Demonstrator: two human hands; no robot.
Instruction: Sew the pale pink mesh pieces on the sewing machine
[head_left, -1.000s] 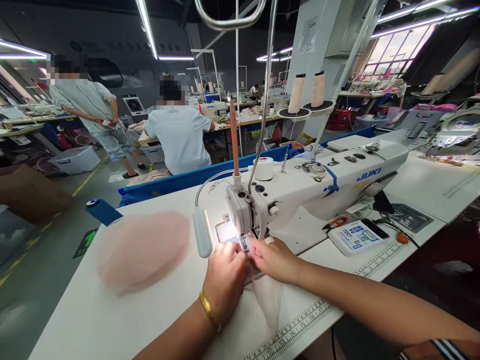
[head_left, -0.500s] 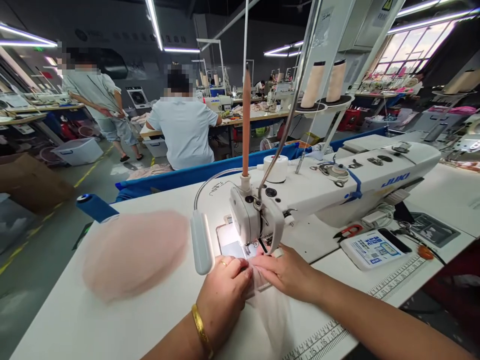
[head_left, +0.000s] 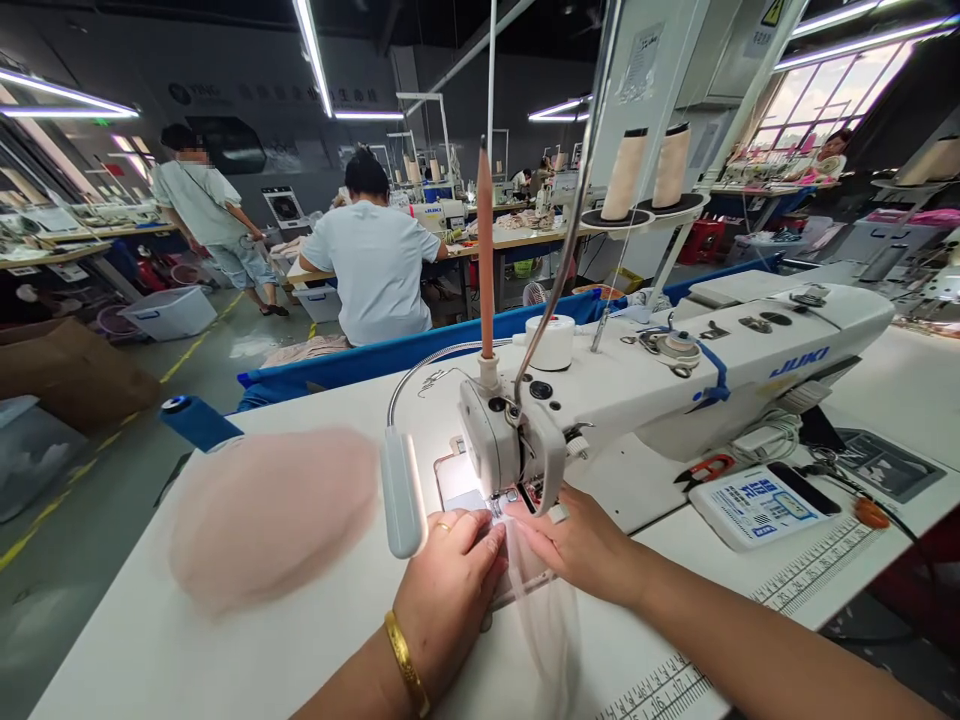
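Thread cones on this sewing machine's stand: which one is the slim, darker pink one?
The tall thin pink cone standing on the machine head above the needle; the two fat pale cones sit side by side on the rear stand.

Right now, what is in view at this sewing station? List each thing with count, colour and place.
sewing machine: one, white, middle of the table
sheer fabric strip: one, pale pink, under the needle, hanging over the near edge
mesh pile: one, pink, left on the table
lamp: one, grey, left of the needle
thread cones: two, beige, on a stand behind the machine
snips: one, red, right of the machine
table: one, white
people: two, pale shirts, at far benches
left hand: on the fabric, gold bracelet
right hand: on the fabric by the needle
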